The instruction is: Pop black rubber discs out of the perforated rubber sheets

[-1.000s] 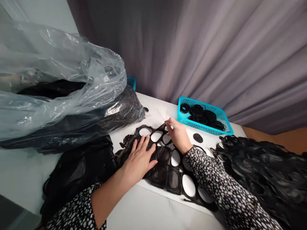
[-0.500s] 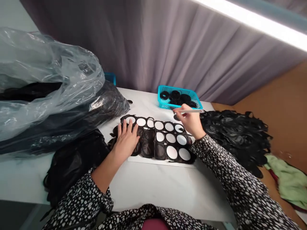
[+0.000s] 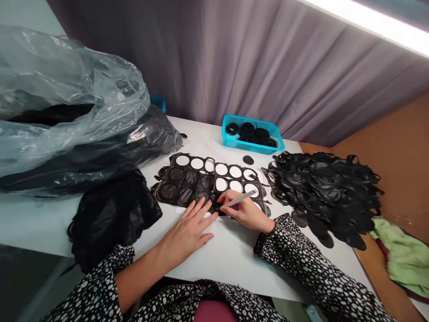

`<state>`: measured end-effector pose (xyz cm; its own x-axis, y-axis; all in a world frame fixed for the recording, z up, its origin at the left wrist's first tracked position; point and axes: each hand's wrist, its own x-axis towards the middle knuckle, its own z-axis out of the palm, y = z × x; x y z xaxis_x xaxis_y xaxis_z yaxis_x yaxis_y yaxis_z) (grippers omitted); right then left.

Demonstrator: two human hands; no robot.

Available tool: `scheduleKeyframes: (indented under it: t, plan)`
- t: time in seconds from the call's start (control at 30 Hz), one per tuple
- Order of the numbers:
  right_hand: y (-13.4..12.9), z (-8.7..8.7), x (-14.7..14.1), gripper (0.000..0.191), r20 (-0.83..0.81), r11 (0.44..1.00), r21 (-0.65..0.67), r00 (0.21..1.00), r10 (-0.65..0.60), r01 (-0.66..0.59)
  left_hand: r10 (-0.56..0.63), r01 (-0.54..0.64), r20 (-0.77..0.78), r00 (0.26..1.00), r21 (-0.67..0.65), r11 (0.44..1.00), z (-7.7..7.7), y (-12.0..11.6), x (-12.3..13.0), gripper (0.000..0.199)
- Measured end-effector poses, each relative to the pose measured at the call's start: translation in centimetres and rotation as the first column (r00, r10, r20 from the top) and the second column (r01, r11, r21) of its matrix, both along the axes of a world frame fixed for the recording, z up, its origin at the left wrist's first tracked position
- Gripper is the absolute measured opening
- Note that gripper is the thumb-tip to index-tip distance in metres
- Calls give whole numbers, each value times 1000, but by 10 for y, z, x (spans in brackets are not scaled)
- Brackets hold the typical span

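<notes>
A black sheet of joined rings [image 3: 197, 175] lies flat on the white table. Its far row and right-hand rings show white through open holes, while several left and near circles are still filled with black. My left hand [image 3: 189, 235] is spread flat, fingertips on the sheet's near edge. In my right hand [image 3: 246, 213] is a slim white pen-like tool [image 3: 244, 197], pinched with its tip end low at a near-row circle left of the hand. That tip is hidden by the fingers. One loose black disc [image 3: 248, 160] rests beyond the sheet.
Behind the sheet stands a blue basket [image 3: 225, 138] of black rings or discs. A heap of black ring scraps and discs [image 3: 328, 192] spreads at right, near a green cloth [image 3: 402, 255]. A clear plastic bag [image 3: 114, 85] and a black bundle [image 3: 114, 219] occupy the left.
My right hand moved from beside the basket down to the sheet's near row with the tool. My left hand slid right and nearer, off the sheet's left part. A loose disc shows near the basket.
</notes>
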<state>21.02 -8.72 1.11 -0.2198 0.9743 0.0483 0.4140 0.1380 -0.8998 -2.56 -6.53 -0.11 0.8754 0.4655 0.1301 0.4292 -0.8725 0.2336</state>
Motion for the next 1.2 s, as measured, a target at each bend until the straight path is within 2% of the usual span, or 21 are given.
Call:
scheduleKeyframes:
  t: [0.33,0.47,0.6,0.63,0.7,0.73,0.8,0.83,0.87,0.93,1.03,1.13,1.2]
  plan:
    - [2,0,1,20,89,995,85,995,37,-45,3,-3,35,999,-20,1000,0,-1,0,50]
    - [-7,0,-9,8,278,970,218,960,45,-109,5,-4,38,999,-22,1000,1,-2,0,54]
    - [-12,-6,-14,13,523,913,327,852,40,-244,13,-12,62,998,-22,1000,-2,-2,-1,52]
    - [-10,-6,-8,14,542,906,358,841,-2,-228,17,-16,62,998,-18,1000,-3,-3,-1,51]
    - [1,-2,12,16,505,888,453,842,-187,-75,26,-26,58,998,-7,1000,-4,-3,0,52]
    - [9,2,24,17,456,861,507,835,-308,41,30,-30,55,998,-2,1000,-4,-4,0,52]
    - [23,15,43,16,340,769,575,774,-535,279,32,-32,48,998,3,999,-1,-6,2,52]
    - [29,22,48,15,290,740,570,754,-589,358,29,-29,49,998,2,1000,1,-8,3,52]
    - [34,27,48,14,258,738,545,757,-600,398,17,-17,55,998,-3,1000,4,-10,5,51]
    - [37,33,34,12,236,805,475,830,-505,355,-7,8,85,996,-10,1000,8,-14,7,51]
    - [33,24,-5,11,270,912,389,931,-247,129,66,-70,142,988,25,997,9,-18,6,47]
    - [27,7,-34,12,270,960,278,961,-52,-27,216,-229,145,966,81,970,2,-19,-2,43]
    - [25,-1,-41,11,208,975,210,978,22,-66,258,-269,112,960,95,959,-4,-19,-9,42]
